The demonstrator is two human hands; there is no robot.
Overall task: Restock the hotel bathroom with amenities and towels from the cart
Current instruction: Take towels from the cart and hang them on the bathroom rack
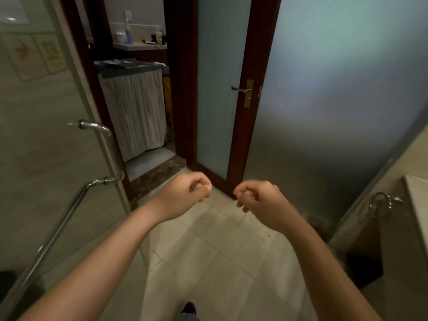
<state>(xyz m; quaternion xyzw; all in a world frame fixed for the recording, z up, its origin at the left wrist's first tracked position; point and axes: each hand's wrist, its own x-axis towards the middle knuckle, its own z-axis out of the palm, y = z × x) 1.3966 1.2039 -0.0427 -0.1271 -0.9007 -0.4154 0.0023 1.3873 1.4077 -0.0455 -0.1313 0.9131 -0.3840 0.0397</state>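
Note:
My left hand (pixel 185 191) and my right hand (pixel 257 200) are held out side by side over the tiled floor, just inside the bathroom doorway. The fingers of both hands are loosely curled and hold nothing. Through the doorway stands the cart (pixel 134 107), draped in a pleated white cloth under a dark top with several flat items on it. No towel or amenity is in either hand.
A glass shower door with a chrome handle (pixel 108 154) is on the left. The frosted-glass bathroom door (pixel 222 89) in a dark wood frame stands open ahead. At the lower right are the vanity edge (pixel 414 205) and a chrome towel ring (pixel 379 202). Bottles sit on a far counter (pixel 141 44).

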